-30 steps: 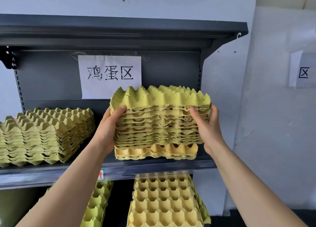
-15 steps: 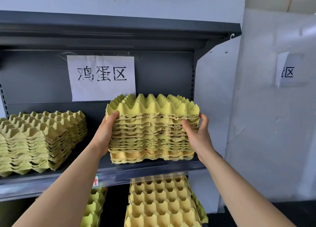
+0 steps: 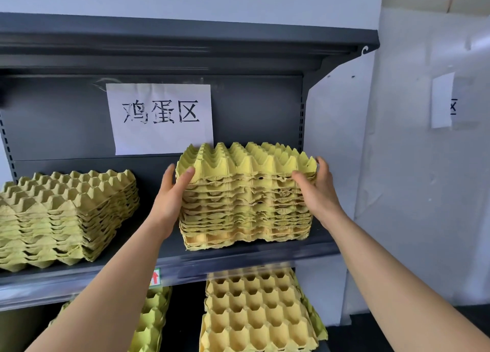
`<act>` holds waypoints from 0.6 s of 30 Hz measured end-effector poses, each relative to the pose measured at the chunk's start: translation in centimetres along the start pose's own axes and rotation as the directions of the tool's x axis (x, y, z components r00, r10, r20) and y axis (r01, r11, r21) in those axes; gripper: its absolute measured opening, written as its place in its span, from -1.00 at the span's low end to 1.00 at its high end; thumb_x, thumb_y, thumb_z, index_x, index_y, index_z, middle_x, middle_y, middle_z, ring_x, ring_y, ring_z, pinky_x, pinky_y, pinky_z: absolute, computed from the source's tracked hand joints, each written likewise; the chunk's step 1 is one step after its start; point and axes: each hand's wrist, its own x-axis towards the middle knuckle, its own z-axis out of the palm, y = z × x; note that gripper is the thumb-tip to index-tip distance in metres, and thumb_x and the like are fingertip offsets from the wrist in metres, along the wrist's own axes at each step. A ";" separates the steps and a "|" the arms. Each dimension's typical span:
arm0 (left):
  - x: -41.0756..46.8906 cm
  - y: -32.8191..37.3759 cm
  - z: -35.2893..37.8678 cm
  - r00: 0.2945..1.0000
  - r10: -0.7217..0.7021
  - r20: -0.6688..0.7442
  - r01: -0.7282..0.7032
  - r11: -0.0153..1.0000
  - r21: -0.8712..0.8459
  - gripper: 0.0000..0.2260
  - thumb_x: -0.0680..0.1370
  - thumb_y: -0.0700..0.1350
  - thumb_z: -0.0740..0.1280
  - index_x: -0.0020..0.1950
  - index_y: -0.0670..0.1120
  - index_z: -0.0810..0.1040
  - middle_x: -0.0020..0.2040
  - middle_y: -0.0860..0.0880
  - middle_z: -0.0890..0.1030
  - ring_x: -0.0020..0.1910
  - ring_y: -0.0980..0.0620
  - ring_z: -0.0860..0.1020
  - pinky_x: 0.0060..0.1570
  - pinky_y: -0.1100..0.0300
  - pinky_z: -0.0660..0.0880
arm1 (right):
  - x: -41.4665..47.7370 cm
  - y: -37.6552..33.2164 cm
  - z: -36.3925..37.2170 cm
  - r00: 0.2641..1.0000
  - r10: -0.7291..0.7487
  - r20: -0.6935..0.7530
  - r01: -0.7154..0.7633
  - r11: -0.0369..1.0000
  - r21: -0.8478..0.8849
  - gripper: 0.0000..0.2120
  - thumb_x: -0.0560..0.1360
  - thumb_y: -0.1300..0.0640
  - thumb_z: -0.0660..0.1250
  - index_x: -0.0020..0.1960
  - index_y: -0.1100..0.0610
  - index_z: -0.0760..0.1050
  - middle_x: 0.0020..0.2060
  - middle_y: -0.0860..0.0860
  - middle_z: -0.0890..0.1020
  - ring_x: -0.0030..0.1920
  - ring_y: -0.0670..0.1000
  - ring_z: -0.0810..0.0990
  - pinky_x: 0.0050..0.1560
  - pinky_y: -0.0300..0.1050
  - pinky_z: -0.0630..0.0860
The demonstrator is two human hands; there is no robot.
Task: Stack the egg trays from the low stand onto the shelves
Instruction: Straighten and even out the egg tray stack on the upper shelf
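1. Directly below the right end of the paper sign [image 3: 160,118], covering its lower right corner: the stack of egg trays [image 3: 246,200], yellow-green, peaks upward, many layers deep, with more orange trays at the bottom.
2. Set down flat on the grey shelf [image 3: 238,260] beneath the sign, bottom tray close to the front lip.
3. Left grip [image 3: 169,203], under the sign's middle, clasped on the stack's left front corner: thumb across the front face at the top tray, palm against the layers, fingers reaching along the left side and mostly hidden.
4. Right grip [image 3: 318,192], well to the right of the sign, wrapped round the stack's right front corner: thumb on the front face just under the top tray, fingers curved along the right side, tips showing above the rim; a light hold, not pressed tight.
5. Down and left of the sign, on the same shelf and well apart from the held stack: a second stack [image 3: 66,213] of duller green trays, layers slightly fanned.
6. Further down, under the shelf: a pile of orange-yellow trays [image 3: 254,312], cups up, below the sign's right end; a greener pile [image 3: 152,317] straight below the sign, only partly visible.
7. On the shelf's front lip, straight below the sign: a small sticker [image 3: 154,277] with a red arrow.
8. Above the sign: the dark top shelf [image 3: 185,41]. Far to its right, on the white wall: another paper sheet [image 3: 442,100], one printed character showing.
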 end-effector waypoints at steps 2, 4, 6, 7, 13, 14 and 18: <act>0.6 1.1 -0.5 0.998 0.064 -0.016 -0.063 0.998 0.029 -0.32 0.52 0.26 0.29 0.58 0.16 0.13 0.51 0.07 0.29 0.45 0.00 0.30 0.29 -0.03 0.25 | 0.8 -0.5 -0.5 0.990 -0.135 -0.047 0.125 0.976 -0.180 -0.35 0.51 -0.18 0.25 0.50 0.00 0.16 0.47 0.01 0.23 0.45 0.07 0.21 0.42 0.08 0.22; 1.8 2.4 -1.2 0.996 0.091 0.008 -0.091 0.994 0.058 -0.36 0.52 0.25 0.31 0.55 0.09 0.26 0.47 0.06 0.37 0.40 0.04 0.34 0.29 0.05 0.27 | 2.0 -1.5 -0.8 0.964 -0.264 -0.039 0.232 0.900 -0.370 -0.48 0.54 -0.18 0.22 0.41 0.06 0.36 0.41 0.08 0.36 0.41 0.10 0.28 0.40 0.04 0.23; 3.4 3.6 -2.0 0.997 0.070 0.043 -0.074 0.992 0.104 -0.40 0.49 0.29 0.32 0.46 0.05 0.41 0.39 0.07 0.48 0.38 0.03 0.40 0.39 0.03 0.28 | 3.4 -2.8 -0.9 0.949 -0.312 0.040 0.290 0.822 -0.490 -0.52 0.55 -0.20 0.20 0.32 0.08 0.49 0.31 0.09 0.49 0.32 0.11 0.42 0.35 0.03 0.33; 4.1 4.0 -2.3 0.997 0.037 0.064 -0.045 0.991 0.129 -0.44 0.48 0.31 0.32 0.39 0.04 0.48 0.33 0.08 0.53 0.35 0.03 0.44 0.42 0.00 0.28 | 3.9 -3.5 -0.8 0.956 -0.277 0.095 0.285 0.805 -0.520 -0.51 0.55 -0.21 0.19 0.33 0.08 0.49 0.26 0.07 0.54 0.25 0.10 0.49 0.28 0.01 0.40; 8.3 3.9 -2.3 0.982 -0.063 0.176 0.024 0.976 0.215 -0.62 0.53 0.17 0.34 0.23 -0.03 0.63 0.14 0.04 0.68 0.21 0.01 0.59 0.38 0.01 0.38 | 7.8 -6.2 -0.3 0.940 -0.034 0.339 0.257 0.725 -0.639 -0.48 0.57 -0.25 0.11 0.38 0.03 0.45 0.36 0.00 0.47 0.29 0.09 0.47 0.25 0.01 0.44; 8.6 3.7 -2.2 0.985 -0.051 0.168 0.011 0.972 0.233 -0.61 0.51 0.18 0.36 0.23 -0.01 0.64 0.16 0.05 0.67 0.21 0.02 0.59 0.39 0.01 0.37 | 8.3 -6.1 -0.2 0.935 -0.031 0.353 0.269 0.711 -0.649 -0.51 0.57 -0.25 0.11 0.34 0.01 0.49 0.31 0.00 0.52 0.26 0.09 0.49 0.23 0.00 0.45; 8.7 2.4 -1.5 0.995 -0.015 0.102 -0.006 0.979 0.206 -0.78 0.58 0.00 0.32 0.19 0.02 0.63 0.09 0.11 0.65 0.13 0.13 0.58 0.17 0.24 0.45 | 8.8 -5.3 -0.1 0.934 -0.049 0.353 0.286 0.694 -0.660 -0.55 0.56 -0.26 0.11 0.18 -0.03 0.61 0.09 -0.02 0.65 0.08 0.05 0.58 0.12 -0.03 0.51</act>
